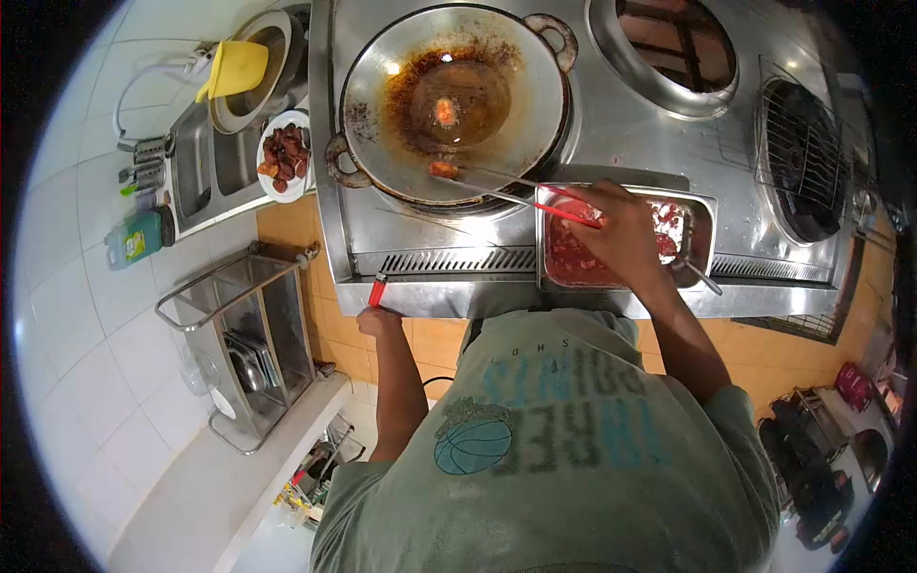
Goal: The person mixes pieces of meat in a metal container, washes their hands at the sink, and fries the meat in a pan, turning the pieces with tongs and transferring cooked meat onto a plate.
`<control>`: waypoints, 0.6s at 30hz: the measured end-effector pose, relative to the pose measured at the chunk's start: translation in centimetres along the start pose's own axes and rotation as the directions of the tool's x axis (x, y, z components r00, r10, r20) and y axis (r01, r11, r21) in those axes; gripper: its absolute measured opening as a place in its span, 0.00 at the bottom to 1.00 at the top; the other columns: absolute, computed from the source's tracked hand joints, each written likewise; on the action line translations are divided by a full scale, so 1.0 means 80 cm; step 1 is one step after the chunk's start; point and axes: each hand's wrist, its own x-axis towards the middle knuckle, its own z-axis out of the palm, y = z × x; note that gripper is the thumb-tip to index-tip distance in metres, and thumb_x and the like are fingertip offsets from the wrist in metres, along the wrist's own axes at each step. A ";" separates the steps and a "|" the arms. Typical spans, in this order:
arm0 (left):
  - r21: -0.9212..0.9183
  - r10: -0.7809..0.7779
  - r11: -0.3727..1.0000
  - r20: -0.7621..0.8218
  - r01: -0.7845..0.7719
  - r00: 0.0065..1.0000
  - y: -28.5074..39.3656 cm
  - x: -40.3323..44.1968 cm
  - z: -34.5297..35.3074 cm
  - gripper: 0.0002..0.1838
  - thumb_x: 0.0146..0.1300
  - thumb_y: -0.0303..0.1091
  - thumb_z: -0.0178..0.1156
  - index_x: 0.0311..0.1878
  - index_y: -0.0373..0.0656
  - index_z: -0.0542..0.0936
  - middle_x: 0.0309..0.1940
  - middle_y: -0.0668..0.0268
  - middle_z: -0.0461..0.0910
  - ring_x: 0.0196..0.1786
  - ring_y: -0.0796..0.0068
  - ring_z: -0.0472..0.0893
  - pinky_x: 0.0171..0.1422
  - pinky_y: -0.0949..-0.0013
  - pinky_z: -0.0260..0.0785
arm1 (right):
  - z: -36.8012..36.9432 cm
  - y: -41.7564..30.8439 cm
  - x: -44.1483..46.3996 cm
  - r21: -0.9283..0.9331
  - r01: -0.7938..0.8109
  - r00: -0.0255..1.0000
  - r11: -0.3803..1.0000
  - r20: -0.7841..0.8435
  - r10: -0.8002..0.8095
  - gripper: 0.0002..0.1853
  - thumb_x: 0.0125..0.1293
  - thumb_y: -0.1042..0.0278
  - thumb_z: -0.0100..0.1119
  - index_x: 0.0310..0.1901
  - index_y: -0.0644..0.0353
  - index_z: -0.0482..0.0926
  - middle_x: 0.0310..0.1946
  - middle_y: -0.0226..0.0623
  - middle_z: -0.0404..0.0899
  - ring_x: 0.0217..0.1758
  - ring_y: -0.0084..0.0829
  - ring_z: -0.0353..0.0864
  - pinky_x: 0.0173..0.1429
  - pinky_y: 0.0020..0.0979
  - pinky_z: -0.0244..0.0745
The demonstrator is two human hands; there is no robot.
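Observation:
My right hand point(616, 234) is closed on long metal tongs with red handles point(564, 205), above a metal tray point(709, 224) of red raw meat point(573, 263). The tongs' tips reach left to the wok, at a browned piece of meat point(442, 169) near its front inner wall. Another piece point(444, 112) lies in the oil in the middle of the wok point(368, 115). A spoon point(702, 275) rests in the tray, its handle over the right edge. My left hand point(378, 321) is wrapped round a red lighter point(377, 289) at the stove's front edge.
On the left, a white plate of cooked meat point(286, 198) sits beside the sink point(236, 167), near a yellow dipper point(239, 69) in a pan. An open burner ring point(611, 67) and a wire grill point(802, 124) are on the right. A metal rack point(258, 334) stands lower left.

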 end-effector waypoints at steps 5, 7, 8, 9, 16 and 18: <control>0.393 0.068 0.918 -0.057 -0.041 0.996 0.010 -0.007 -0.001 0.10 0.55 0.24 0.50 0.26 0.30 0.80 0.28 0.59 0.81 0.28 0.69 0.78 0.27 0.63 0.72 | 0.009 -0.001 0.002 0.013 0.016 0.999 1.000 -0.028 -0.015 0.20 0.49 0.64 0.68 0.46 0.53 0.81 0.41 0.40 0.79 0.43 0.42 0.80 0.47 0.37 0.77; 0.485 0.094 0.870 0.015 -0.089 0.995 -0.057 0.071 -0.009 0.10 0.56 0.24 0.50 0.26 0.30 0.80 0.29 0.59 0.81 0.28 0.68 0.78 0.28 0.64 0.72 | 0.002 0.005 -0.001 0.018 0.006 1.000 1.000 -0.028 -0.005 0.20 0.48 0.64 0.68 0.45 0.53 0.81 0.40 0.40 0.80 0.43 0.42 0.80 0.47 0.37 0.77; 0.531 0.104 0.839 0.049 -0.114 0.993 -0.079 0.100 -0.015 0.11 0.56 0.25 0.50 0.26 0.30 0.80 0.30 0.59 0.81 0.28 0.68 0.78 0.28 0.64 0.72 | -0.006 0.010 -0.004 0.010 -0.012 1.000 1.000 -0.019 0.012 0.20 0.48 0.64 0.69 0.45 0.53 0.81 0.39 0.40 0.80 0.42 0.42 0.80 0.47 0.37 0.77; 0.459 0.065 0.887 -0.002 -0.056 0.998 -0.076 0.101 -0.016 0.11 0.56 0.25 0.50 0.27 0.29 0.80 0.30 0.58 0.81 0.28 0.68 0.79 0.29 0.63 0.73 | -0.012 0.011 -0.004 0.002 -0.031 0.999 1.000 -0.009 0.031 0.20 0.47 0.65 0.69 0.45 0.54 0.81 0.39 0.40 0.80 0.42 0.41 0.80 0.47 0.37 0.76; 0.543 0.109 0.832 0.030 -0.108 0.994 0.031 -0.033 0.003 0.13 0.56 0.25 0.47 0.34 0.26 0.79 0.32 0.56 0.80 0.33 0.62 0.80 0.33 0.59 0.75 | 0.002 0.002 0.000 0.044 0.002 0.999 0.999 -0.035 0.000 0.14 0.48 0.66 0.69 0.35 0.60 0.76 0.32 0.42 0.78 0.37 0.42 0.81 0.40 0.37 0.76; 0.483 0.079 0.872 0.014 -0.076 0.997 0.023 -0.017 0.003 0.13 0.55 0.25 0.47 0.34 0.25 0.79 0.33 0.55 0.80 0.34 0.60 0.80 0.36 0.58 0.76 | -0.006 0.003 -0.005 0.077 0.051 0.997 0.996 -0.070 -0.046 0.14 0.50 0.66 0.67 0.35 0.60 0.75 0.32 0.42 0.77 0.36 0.43 0.80 0.39 0.39 0.76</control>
